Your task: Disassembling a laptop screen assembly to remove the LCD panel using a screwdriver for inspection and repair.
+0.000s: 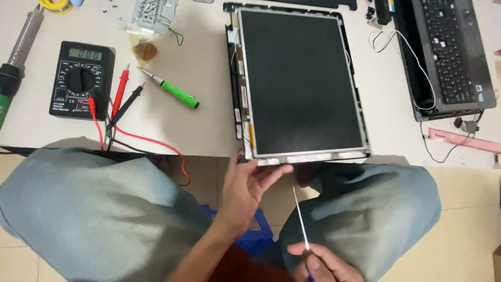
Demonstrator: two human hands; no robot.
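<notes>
Gripping the near edge of a laptop screen panel (300, 83), the left hand (245, 188) has its fingers curled up under the panel's lower left corner, thumb along the edge. The panel lies flat on the white surface (203, 68), dark glass up, inside its loosened back cover (229, 47), and its near edge juts slightly past the surface's rim above the person's knees. The right hand (321, 263) sits low by the right knee, closed around the handle of a thin screwdriver (300, 216) whose slim shaft points up toward the panel's near edge, its tip just short of it.

To the left on the surface lies a black multimeter (81, 78) with red and black probes (121, 91) beside it, their leads trailing over the rim. A green-handled pen-like tool (172, 90) rests between the probes and the panel. A soldering tool with a green grip (15, 52) lies at the far left, and a clear bag of screws (151, 15) sits at the top. At the right, well apart from the panel, the laptop base (449, 52) with its keyboard lies open, thin wires looping off it.
</notes>
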